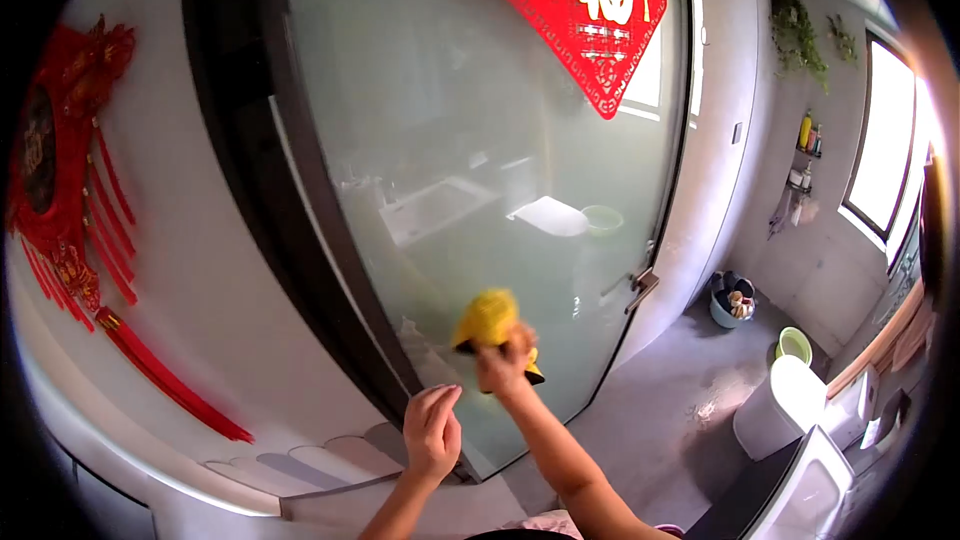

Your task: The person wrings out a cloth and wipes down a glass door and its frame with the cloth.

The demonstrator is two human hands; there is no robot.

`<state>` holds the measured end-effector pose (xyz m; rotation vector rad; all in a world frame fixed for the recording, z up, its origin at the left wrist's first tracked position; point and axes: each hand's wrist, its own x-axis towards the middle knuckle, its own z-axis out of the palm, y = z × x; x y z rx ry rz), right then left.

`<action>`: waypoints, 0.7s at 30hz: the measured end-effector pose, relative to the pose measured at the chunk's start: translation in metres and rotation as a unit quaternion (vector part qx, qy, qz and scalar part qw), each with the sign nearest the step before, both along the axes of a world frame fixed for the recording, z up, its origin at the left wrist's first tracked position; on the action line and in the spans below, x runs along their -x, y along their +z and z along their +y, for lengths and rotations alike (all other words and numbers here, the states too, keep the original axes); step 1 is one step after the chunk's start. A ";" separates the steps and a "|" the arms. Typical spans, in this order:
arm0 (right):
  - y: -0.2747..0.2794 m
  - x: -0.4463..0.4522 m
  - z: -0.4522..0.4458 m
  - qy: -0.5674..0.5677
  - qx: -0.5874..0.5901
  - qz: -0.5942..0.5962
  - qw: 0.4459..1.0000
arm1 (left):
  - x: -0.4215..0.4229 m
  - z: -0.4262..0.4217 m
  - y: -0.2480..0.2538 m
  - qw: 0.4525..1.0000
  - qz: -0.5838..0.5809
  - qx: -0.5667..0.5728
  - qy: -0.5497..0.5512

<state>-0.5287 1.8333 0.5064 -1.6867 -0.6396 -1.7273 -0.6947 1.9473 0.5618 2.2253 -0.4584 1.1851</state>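
A yellow cloth (487, 316) with dark patches is bunched against the lower part of the frosted glass door (450, 120). My right hand (503, 358) grips it, slightly blurred, with the arm stretched forward. Lower and to the left, my left hand (432, 432) is raised near the door's dark frame (330, 250). It is empty, its fingers loosely extended and the thumb a little apart. On the upper glass hangs a red diamond-shaped decoration (570, 15) with gold characters. The metal door handle (643, 285) is at the right edge of the glass.
A red tasselled ornament (60, 160) hangs on the left wall. At right are a white toilet (785, 405), a green basin (794, 344), a blue bucket (731, 310) of cloths and a white sink (805, 490). A window (885, 135) is farther back.
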 end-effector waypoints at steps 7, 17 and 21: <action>0.018 -0.158 -0.213 -0.091 -0.237 0.190 0.948 | -0.054 -0.062 -0.022 1.000 0.016 0.013 0.006; -0.014 -0.103 -0.168 0.018 -0.018 0.208 0.978 | -0.113 -0.168 -0.026 0.997 0.054 -0.044 -0.025; -0.016 -0.107 -0.180 0.043 0.124 -0.005 0.991 | -0.133 -0.198 -0.037 0.997 0.067 -0.030 0.001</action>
